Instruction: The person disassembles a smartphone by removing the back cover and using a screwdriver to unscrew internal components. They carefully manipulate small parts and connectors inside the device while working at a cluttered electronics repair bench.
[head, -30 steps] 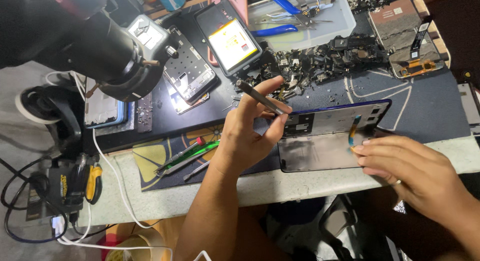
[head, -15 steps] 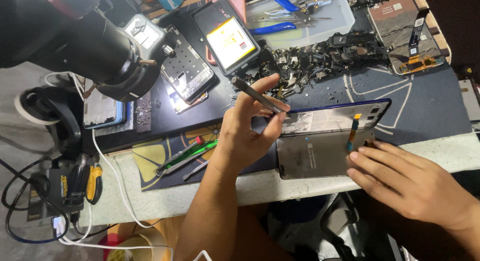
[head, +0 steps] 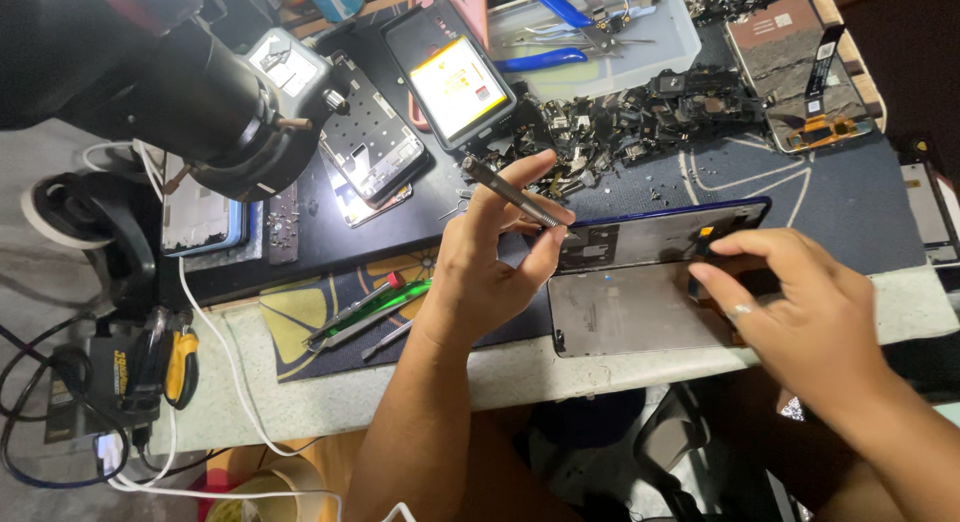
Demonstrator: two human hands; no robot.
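1. Left hand [head: 490,267] still pinches the screwdriver [head: 512,194], tip over the opened phone [head: 650,277] at the table edge
2. Right hand [head: 800,307] has slid left, fingers pressing the phone's right end

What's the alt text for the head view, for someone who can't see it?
Seen from above, a left hand holds a slim metal tool over an opened phone at a cluttered repair bench's edge, while the right hand presses on the phone's right end. Behind lie a lit phone, a pile of small dark parts and a black microscope.
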